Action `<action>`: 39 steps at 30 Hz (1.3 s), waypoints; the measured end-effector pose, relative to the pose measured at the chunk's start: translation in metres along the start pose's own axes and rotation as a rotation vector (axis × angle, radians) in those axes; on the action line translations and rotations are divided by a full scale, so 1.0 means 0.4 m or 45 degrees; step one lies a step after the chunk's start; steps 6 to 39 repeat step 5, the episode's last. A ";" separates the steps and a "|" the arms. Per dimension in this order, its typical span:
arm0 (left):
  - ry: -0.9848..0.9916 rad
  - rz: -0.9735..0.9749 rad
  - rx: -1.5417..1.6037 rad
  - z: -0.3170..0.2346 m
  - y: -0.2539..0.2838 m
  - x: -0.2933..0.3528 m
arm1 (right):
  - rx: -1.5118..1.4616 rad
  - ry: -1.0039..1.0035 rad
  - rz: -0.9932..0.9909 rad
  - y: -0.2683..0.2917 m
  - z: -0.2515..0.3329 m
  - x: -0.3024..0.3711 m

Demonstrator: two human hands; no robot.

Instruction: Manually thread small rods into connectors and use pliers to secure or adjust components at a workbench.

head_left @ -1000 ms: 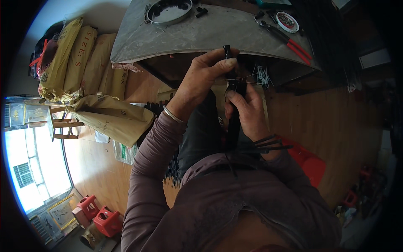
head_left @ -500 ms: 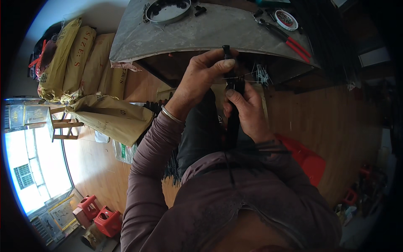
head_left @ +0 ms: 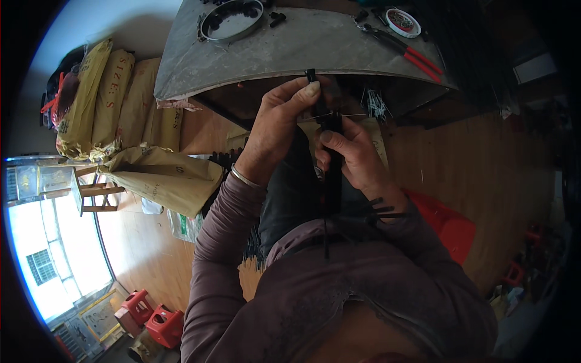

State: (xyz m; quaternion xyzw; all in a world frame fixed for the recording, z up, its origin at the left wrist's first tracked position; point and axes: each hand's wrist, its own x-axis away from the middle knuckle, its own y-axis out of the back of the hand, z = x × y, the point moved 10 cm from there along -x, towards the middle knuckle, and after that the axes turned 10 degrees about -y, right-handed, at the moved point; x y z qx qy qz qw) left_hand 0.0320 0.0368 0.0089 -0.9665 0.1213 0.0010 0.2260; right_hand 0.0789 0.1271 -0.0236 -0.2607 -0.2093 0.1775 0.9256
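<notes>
A long black piece that looks like a folded umbrella frame (head_left: 332,181) lies upright in front of my body, over my lap. My left hand (head_left: 279,121) pinches its upper part between thumb and fingers, below a black flared end (head_left: 311,75). My right hand (head_left: 357,151) wraps round the thicker black body lower down, thumb on top. Between the hands a thin metal wire (head_left: 355,115) sticks out sideways to the right. Thin black ribs (head_left: 386,212) fan out by my right forearm. The dark joint where the wire meets the frame is hard to make out.
Ahead stands a grey table (head_left: 290,51) holding a round metal tray (head_left: 232,23), red-handled pliers (head_left: 417,60) and a white dish (head_left: 403,23). A bundle of wires (head_left: 376,104) hangs below its edge. Sacks (head_left: 118,97) are at left; a red stool (head_left: 448,230) stands at right.
Both hands, with the black frame, have shifted slightly left in the picture. The left hand has tilted the upper end a little to the left. Both keep their grip.
</notes>
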 end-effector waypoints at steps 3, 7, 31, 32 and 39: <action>-0.020 0.015 -0.019 0.002 0.003 0.002 | -0.077 -0.031 0.104 -0.001 -0.012 -0.005; -0.028 -0.046 -0.037 -0.009 -0.001 0.005 | -0.017 -0.046 0.088 0.000 -0.013 -0.003; -0.028 -0.046 -0.037 -0.009 -0.001 0.005 | -0.017 -0.046 0.088 0.000 -0.013 -0.003; -0.028 -0.046 -0.037 -0.009 -0.001 0.005 | -0.017 -0.046 0.088 0.000 -0.013 -0.003; -0.028 -0.046 -0.037 -0.009 -0.001 0.005 | -0.017 -0.046 0.088 0.000 -0.013 -0.003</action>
